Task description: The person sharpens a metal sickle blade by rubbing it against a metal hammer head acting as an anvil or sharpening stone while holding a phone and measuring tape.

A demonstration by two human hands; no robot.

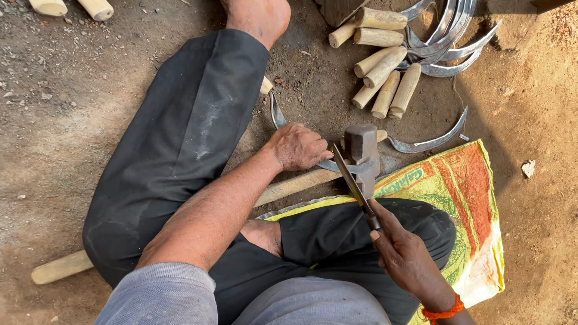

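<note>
Work in hand: filing a sickle blade (pixel 278 114) laid across a small iron block (pixel 361 147) set in the dirt floor (pixel 72 108). The person sits on the ground, black-trousered legs folded, one bare foot (pixel 256 18) stretched forward.

Left to right:

A long wooden handle (pixel 60 268) runs from lower left, under the leg, up toward the block.

The left hand (pixel 298 146) lies fingers curled, palm down, pressed on the curved blade just beside the block, pinning it there. The blade's wooden grip (pixel 265 85) shows past the knee. The hand is closed down on the metal rather than wrapped around it; how far the fingers reach under cannot be told.

The file (pixel 349 179), a narrow dark bar, crosses the blade at the block's near edge, angled toward the lower right.

The right hand (pixel 404 253), an orange thread at its wrist, is clamped around the file's tail end, fingers folded tight.

A yellow and orange woven sack (pixel 469 198) lies under the right knee.

Progress, as a judgement: the piece is mid-stroke and not finished. A second loose blade (pixel 430 139) lies on the ground just beyond the block. At upper right a heap of sickles (pixel 415 57) with pale wooden handles is stacked together; whether these are done or waiting cannot be told, as their edges are too small to read. Two more wooden pegs (pixel 72 7) lie at top left.
</note>
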